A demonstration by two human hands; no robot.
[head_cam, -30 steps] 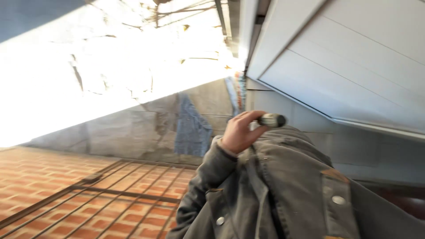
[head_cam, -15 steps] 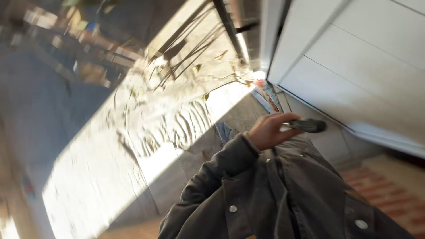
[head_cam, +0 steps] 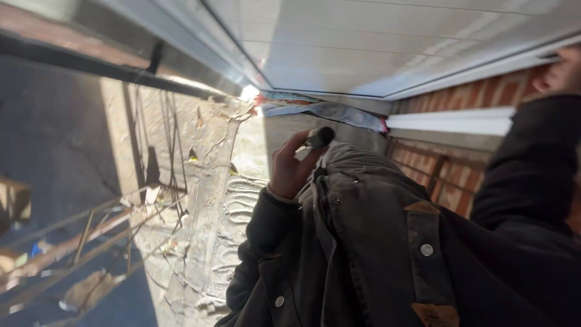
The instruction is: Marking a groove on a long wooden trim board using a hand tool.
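— Nearest the camera, what fills the view?

— A dark grey denim jacket with metal snap buttons [head_cam: 375,242], worn by the person, the collar and chest pocket flap close under the lens. Its left sleeve bends up so that the left hand [head_cam: 289,171] sits just above the collar

— How is that hand set?

— Curled narrow around a small dark cylindrical tool handle [head_cam: 319,137], thumb and fingers pinching its near end; the far end pokes out past the fingertips toward the wall. I judge it is held high and close to the chest to keep it ready while the body turns

— And the other hand?

— The right hand [head_cam: 563,71] is at the top right edge, raised on a black sleeve [head_cam: 532,175] against the red brick wall [head_cam: 460,188]. Only part of it shows, so I cannot tell whether it grips anything

— Farther out?

— A crumpled strip of pale and red fabric [head_cam: 327,109] lies along the foot of a white panelled door [head_cam: 387,48]; to the left, sunlit rough plaster [head_cam: 224,181] and thin metal rods [head_cam: 91,230]

— What has changed from a second ago?

— The view has swung: the brick and grate that sat lower left are gone from there, the white panels now run across the top, and the tool points more upward than sideways. The right hand was not in sight then
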